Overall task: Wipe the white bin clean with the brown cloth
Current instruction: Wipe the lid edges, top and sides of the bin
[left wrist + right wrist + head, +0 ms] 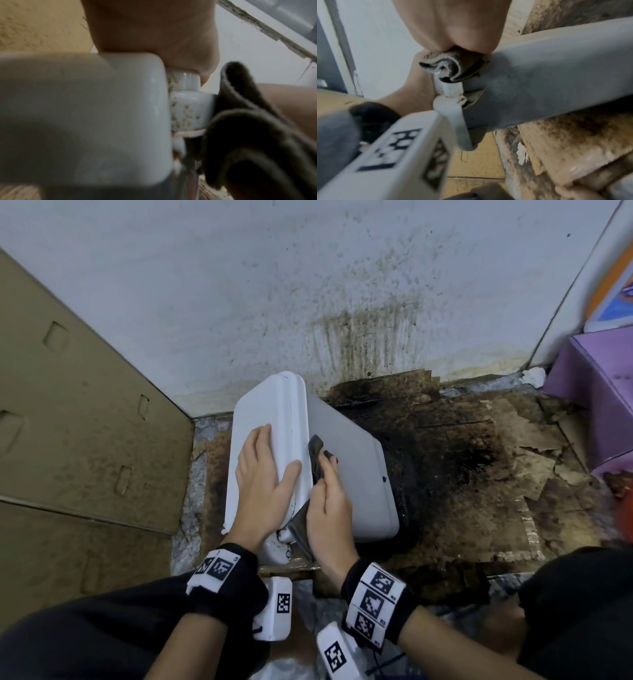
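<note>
The white bin (pixel 356 474) lies tilted on its side on the dirty floor, lid end toward the left. My left hand (pixel 263 474) rests flat on the white lid (pixel 263 409), fingers straight, thumb at the lid's edge. My right hand (pixel 329 501) holds the brown cloth (pixel 317 453) bunched under its fingers and presses it against the bin's side just below the lid rim. In the right wrist view the folded cloth (pixel 452 67) sits wedged at the lid hinge (pixel 452 92). The left wrist view shows the cloth (pixel 248 135) beside a speckled, dirty hinge part (pixel 188 112).
A stained white wall (pixel 274 285) stands behind the bin. Brown cardboard boxes (pixel 68 405) stand at the left. Mouldy, torn cardboard (pixel 479 457) covers the floor to the right. A purple box (pixel 596 392) stands at the far right. My knees frame the bottom of the head view.
</note>
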{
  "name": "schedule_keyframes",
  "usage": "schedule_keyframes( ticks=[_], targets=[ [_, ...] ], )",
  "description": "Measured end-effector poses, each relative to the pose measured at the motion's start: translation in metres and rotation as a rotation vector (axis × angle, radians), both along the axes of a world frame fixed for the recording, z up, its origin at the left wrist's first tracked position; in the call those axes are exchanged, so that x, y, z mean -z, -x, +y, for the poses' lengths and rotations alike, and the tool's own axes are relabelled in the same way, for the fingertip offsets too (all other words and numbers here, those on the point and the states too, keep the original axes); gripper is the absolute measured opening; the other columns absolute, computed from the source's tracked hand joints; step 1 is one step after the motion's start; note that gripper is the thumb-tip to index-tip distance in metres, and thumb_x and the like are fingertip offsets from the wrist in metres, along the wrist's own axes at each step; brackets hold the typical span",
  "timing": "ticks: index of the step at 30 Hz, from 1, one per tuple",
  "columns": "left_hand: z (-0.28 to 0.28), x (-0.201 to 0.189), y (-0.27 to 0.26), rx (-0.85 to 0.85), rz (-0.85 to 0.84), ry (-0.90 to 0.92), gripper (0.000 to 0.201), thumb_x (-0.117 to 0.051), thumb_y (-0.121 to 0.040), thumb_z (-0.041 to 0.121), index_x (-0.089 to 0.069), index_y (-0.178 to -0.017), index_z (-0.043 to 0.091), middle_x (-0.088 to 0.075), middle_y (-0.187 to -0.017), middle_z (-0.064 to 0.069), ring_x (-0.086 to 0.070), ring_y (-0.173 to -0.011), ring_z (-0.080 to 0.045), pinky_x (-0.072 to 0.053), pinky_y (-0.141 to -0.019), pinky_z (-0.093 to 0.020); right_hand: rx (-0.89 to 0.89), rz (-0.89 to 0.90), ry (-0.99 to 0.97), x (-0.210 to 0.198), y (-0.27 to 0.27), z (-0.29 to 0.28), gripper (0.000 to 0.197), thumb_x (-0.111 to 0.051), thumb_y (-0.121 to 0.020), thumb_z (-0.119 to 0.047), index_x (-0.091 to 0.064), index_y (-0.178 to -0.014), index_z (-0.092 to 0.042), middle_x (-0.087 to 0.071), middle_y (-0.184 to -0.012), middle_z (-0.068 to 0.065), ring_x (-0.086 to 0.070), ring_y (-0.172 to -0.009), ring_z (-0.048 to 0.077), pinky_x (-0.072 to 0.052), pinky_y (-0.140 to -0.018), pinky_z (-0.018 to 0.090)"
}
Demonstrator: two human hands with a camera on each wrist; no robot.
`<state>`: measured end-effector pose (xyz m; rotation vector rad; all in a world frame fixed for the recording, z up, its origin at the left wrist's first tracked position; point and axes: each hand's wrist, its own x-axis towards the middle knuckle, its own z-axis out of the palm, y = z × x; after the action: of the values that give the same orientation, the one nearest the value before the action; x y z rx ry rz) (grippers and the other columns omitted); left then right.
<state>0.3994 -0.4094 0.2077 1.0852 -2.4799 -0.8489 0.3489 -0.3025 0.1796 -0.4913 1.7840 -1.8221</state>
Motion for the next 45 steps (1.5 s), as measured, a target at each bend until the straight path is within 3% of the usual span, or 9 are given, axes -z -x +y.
schedule_keyframes(
  ticks=[3, 6, 15, 22, 29, 35, 39, 42, 45],
  targets=[
    [0.0, 0.0, 0.001, -0.005, -0.013, 0.011, 0.09, -0.033, -0.088, 0.061, -0.019, -0.163, 0.015, -0.019, -0.167, -0.004, -0.015, -0.155, -0.019, -0.011, -0.126, -0.038, 0.017, 0.078, -0.008, 0.005, 0.005, -0.009, 0.051, -0.03, -0.106, -0.009, -0.037, -0.155, -0.017, -0.028, -0.161, -0.01, -0.019, -0.154, 0.005, -0.014, -0.125, 0.019],
    [-0.005, 0.0, -0.005, -0.005, -0.021, -0.007, 0.091, -0.031, -0.088, 0.062, -0.017, -0.164, 0.015, -0.017, -0.168, -0.004, -0.014, -0.156, -0.019, -0.01, -0.127, -0.037, -0.04, 0.053, -0.048, 0.007, 0.013, -0.02, 0.049, -0.03, -0.108, -0.008, -0.035, -0.156, -0.015, -0.027, -0.166, 0.001, -0.015, -0.154, 0.005, -0.011, -0.122, 0.014],
    [-0.006, 0.0, -0.011, -0.002, -0.001, -0.024, 0.089, -0.034, -0.089, 0.063, -0.017, -0.164, 0.018, -0.017, -0.167, 0.002, -0.014, -0.154, -0.011, -0.007, -0.121, -0.028, -0.198, 0.341, -0.071, 0.052, 0.04, 0.002, 0.053, -0.032, -0.107, -0.004, -0.03, -0.159, -0.01, -0.024, -0.167, -0.005, -0.009, -0.157, 0.005, -0.01, -0.127, 0.022],
    [-0.01, -0.001, -0.015, -0.008, 0.009, -0.059, 0.089, -0.036, -0.088, 0.063, -0.019, -0.163, 0.018, -0.019, -0.165, 0.005, -0.015, -0.153, -0.013, -0.012, -0.127, -0.038, -0.155, 0.212, -0.335, 0.124, 0.061, 0.044, 0.056, -0.031, -0.108, -0.003, -0.022, -0.161, -0.015, -0.014, -0.169, -0.006, -0.003, -0.156, 0.002, -0.007, -0.129, 0.033],
    [-0.004, -0.004, -0.009, -0.001, -0.006, -0.024, 0.088, -0.035, -0.088, 0.062, -0.022, -0.162, 0.017, -0.022, -0.163, 0.003, -0.018, -0.152, -0.014, -0.011, -0.122, -0.031, -0.078, 0.019, -0.456, 0.117, 0.067, 0.045, 0.053, -0.028, -0.108, -0.003, -0.021, -0.16, -0.006, -0.011, -0.17, 0.008, -0.001, -0.158, 0.015, 0.001, -0.119, 0.016],
    [-0.003, -0.003, -0.004, -0.002, -0.013, 0.0, 0.09, -0.034, -0.088, 0.062, -0.021, -0.163, 0.014, -0.022, -0.165, -0.002, -0.018, -0.152, -0.016, -0.01, -0.121, -0.03, -0.152, 0.052, -0.321, 0.073, 0.055, 0.026, 0.054, -0.029, -0.108, -0.004, -0.019, -0.161, -0.008, -0.011, -0.17, 0.006, -0.002, -0.157, 0.012, 0.002, -0.115, 0.01],
    [0.007, -0.007, 0.005, 0.019, -0.027, 0.039, 0.09, -0.033, -0.089, 0.063, -0.02, -0.163, 0.014, -0.02, -0.167, -0.004, -0.015, -0.154, -0.017, -0.007, -0.12, -0.028, -0.134, -0.03, -0.176, 0.04, 0.069, 0.015, 0.048, -0.031, -0.11, -0.011, -0.035, -0.157, -0.016, -0.03, -0.165, 0.003, -0.022, -0.154, 0.012, -0.013, -0.125, 0.024],
    [0.015, -0.009, 0.012, 0.029, -0.045, 0.058, 0.084, -0.037, -0.093, 0.058, -0.019, -0.164, 0.015, -0.018, -0.168, -0.004, -0.013, -0.155, -0.018, -0.007, -0.121, -0.03, -0.065, -0.294, -0.04, 0.022, 0.082, 0.014, 0.04, -0.032, -0.109, -0.013, -0.059, -0.137, -0.023, -0.066, -0.134, -0.001, -0.063, -0.121, 0.005, -0.05, -0.107, 0.028],
    [0.02, -0.01, 0.018, 0.035, -0.052, 0.07, 0.079, -0.042, -0.097, 0.05, -0.019, -0.164, 0.015, -0.018, -0.168, -0.004, -0.013, -0.156, -0.018, -0.006, -0.124, -0.033, -0.017, -0.512, 0.08, 0.017, 0.096, 0.019, 0.04, -0.038, -0.107, -0.017, -0.059, -0.141, -0.019, -0.069, -0.132, 0.008, -0.066, -0.122, 0.023, -0.049, -0.109, 0.045]
  ],
)
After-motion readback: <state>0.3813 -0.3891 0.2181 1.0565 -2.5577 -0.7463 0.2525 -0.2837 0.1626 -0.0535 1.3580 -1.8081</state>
